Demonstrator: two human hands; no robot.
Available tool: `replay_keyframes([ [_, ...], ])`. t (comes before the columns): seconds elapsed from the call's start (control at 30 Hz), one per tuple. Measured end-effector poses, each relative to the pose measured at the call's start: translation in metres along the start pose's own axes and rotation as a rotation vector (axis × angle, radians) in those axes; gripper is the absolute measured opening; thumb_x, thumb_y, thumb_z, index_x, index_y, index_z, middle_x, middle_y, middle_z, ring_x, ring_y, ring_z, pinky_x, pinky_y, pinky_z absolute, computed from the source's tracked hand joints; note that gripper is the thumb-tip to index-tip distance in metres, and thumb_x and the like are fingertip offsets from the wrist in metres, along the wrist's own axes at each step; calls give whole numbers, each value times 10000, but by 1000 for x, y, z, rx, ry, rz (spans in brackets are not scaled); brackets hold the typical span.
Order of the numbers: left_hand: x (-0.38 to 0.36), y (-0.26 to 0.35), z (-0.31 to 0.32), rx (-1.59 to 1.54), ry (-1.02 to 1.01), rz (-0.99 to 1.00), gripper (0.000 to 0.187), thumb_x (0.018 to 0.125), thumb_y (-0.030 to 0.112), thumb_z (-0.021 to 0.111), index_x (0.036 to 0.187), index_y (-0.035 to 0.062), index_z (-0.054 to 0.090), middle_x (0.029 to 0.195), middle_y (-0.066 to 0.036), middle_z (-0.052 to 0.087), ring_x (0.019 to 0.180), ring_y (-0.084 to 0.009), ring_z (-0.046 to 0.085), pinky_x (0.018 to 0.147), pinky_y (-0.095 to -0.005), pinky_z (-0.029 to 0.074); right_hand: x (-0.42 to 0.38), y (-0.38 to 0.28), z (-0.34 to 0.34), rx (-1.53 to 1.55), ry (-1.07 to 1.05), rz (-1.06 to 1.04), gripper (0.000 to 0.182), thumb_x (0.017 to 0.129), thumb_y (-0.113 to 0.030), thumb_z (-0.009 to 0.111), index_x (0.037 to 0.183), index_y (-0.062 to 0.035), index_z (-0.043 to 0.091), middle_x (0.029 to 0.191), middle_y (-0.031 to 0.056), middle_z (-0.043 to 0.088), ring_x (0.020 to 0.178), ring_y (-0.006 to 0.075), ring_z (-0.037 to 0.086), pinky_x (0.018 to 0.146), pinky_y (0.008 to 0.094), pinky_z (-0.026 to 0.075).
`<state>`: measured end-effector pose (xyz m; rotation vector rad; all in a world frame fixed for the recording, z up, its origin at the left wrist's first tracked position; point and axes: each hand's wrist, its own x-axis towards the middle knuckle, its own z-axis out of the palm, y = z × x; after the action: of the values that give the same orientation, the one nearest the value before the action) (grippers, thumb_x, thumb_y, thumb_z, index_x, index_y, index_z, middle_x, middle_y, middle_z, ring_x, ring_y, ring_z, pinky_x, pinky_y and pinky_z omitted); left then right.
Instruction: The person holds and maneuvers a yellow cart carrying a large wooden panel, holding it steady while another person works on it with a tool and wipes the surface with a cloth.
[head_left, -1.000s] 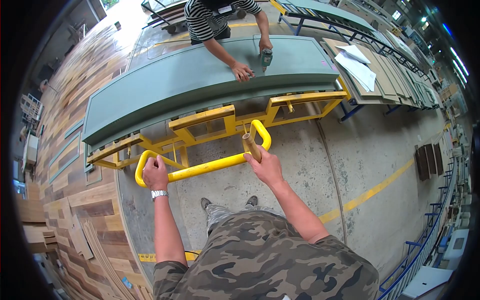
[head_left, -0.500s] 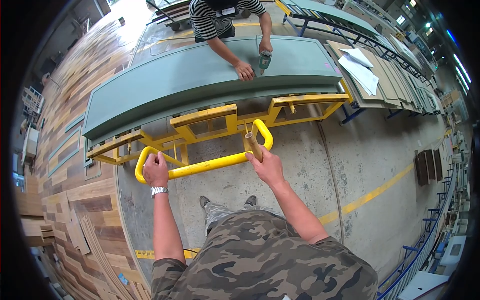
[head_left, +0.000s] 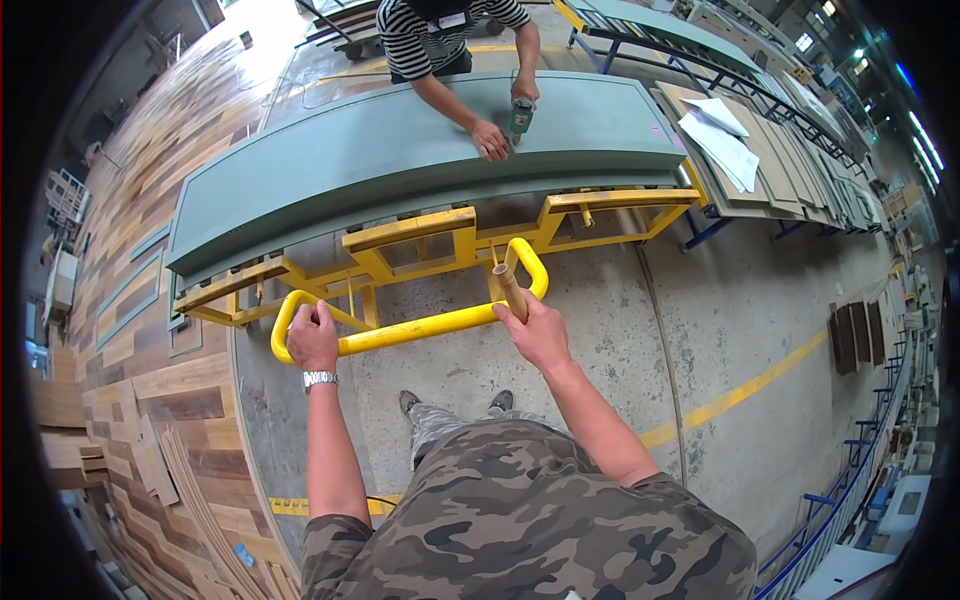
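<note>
My left hand, with a metal watch at the wrist, is closed on the left end of the yellow handlebar. Fingers of my right hand are wrapped round a brown cardboard tube, which stands tilted beside the bar's right end. The bar is in front of a yellow frame cart. On that cart lies a long grey-green panel. Across it, a person in a striped top holds a green power drill to the panel, the other hand flat near its tip.
To the right, boards with white papers lie on a blue rack. Wood planks cover the left floor. Dark pieces stand at the right, near a blue roller rail. A cable runs along the concrete floor.
The other person's drill has shifted slightly to the left and up. Both of my hands keep their holds, with almost no movement.
</note>
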<state>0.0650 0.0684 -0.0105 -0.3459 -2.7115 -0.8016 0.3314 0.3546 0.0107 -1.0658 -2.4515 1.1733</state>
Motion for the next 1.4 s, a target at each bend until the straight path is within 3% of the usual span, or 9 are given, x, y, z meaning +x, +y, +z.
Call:
replay_keyframes([
  [1.4, 0, -2, 2, 3, 8, 5, 364, 992, 329, 730, 752, 68, 649, 720, -134, 698, 699, -364, 688, 642, -489, 520, -2, -9, -5, 32, 12, 25, 516, 982, -527, 758, 1310, -132, 717, 909, 149, 784, 873, 364, 772, 781, 445, 585],
])
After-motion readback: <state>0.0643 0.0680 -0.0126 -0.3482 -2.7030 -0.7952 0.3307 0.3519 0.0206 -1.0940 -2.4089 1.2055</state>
